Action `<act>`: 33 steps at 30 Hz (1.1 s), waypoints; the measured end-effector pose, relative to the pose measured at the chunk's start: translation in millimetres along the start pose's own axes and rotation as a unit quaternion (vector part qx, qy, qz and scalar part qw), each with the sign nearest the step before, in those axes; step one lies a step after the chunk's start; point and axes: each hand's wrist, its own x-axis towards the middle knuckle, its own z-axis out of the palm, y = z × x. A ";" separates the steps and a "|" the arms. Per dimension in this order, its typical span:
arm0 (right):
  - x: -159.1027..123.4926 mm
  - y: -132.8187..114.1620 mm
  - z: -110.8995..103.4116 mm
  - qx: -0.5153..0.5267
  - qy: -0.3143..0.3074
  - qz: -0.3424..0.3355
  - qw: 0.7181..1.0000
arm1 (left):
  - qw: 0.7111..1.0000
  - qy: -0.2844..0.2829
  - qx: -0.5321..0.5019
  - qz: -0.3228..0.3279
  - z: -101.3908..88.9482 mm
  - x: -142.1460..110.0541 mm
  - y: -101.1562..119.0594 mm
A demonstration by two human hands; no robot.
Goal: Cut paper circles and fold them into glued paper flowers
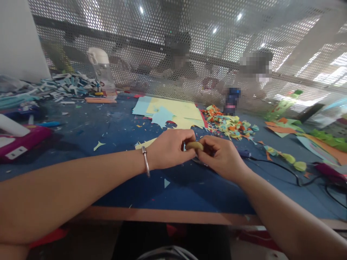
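My left hand and my right hand meet above the blue table. Between their fingertips is a small yellow paper piece, curved and seemingly folded; both hands pinch it. Part of it is hidden by the fingers. Under my right hand a round, shiny edge shows, mostly covered. Behind the hands lie sheets of yellow paper and light blue paper with rounded cutouts along their edges. A yellow strip pokes out beside my left wrist, which wears a silver bracelet.
Cut paper scraps are heaped at the back right, near a dark bottle. A black cable crosses the right side. At left stand a clear water bottle and a magenta device. A perforated screen closes the back.
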 end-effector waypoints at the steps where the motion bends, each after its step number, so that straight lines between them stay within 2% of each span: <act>1: 0.5 -0.5 0.7 0.000 0.001 0.002 1.000 | 1.000 0.005 -0.004 0.004 0.4 -0.4 0.4; 4: 2.1 -1.1 1.7 0.000 0.000 0.019 1.000 | 1.000 0.015 -0.027 -0.004 0.5 0.0 1.1; 7: 4.3 -0.8 0.2 -0.022 -0.007 0.015 1.000 | 0.995 0.002 -0.092 -0.034 -0.6 2.8 -0.4; 11: 11.2 -1.5 -4.6 -0.064 -0.015 -0.009 0.998 | 0.981 -0.019 -0.179 -0.067 -3.0 7.1 -6.0; 14: 19.2 0.5 -8.7 -0.073 -0.011 -0.021 0.997 | 0.962 -0.010 -0.255 -0.097 -4.0 8.9 -10.4; 18: 25.7 11.1 -11.6 -0.065 0.043 -0.009 0.997 | 0.921 0.016 -0.352 -0.167 -2.1 10.6 -14.5; 20: 24.0 16.1 -10.9 -0.068 0.088 -0.016 0.994 | 0.913 0.036 -0.364 -0.183 -0.2 11.5 -15.0; 24: 14.3 16.7 -6.1 -0.110 0.149 -0.108 0.977 | 0.883 0.070 -0.402 -0.231 2.8 13.0 -12.8; 28: 8.0 11.3 -2.7 -0.183 0.138 -0.205 0.952 | 0.857 0.079 -0.431 -0.270 5.7 12.7 -7.7; 33: 6.3 10.7 -1.9 -0.238 0.120 -0.242 0.933 | 0.836 0.085 -0.463 -0.284 7.3 10.6 -0.2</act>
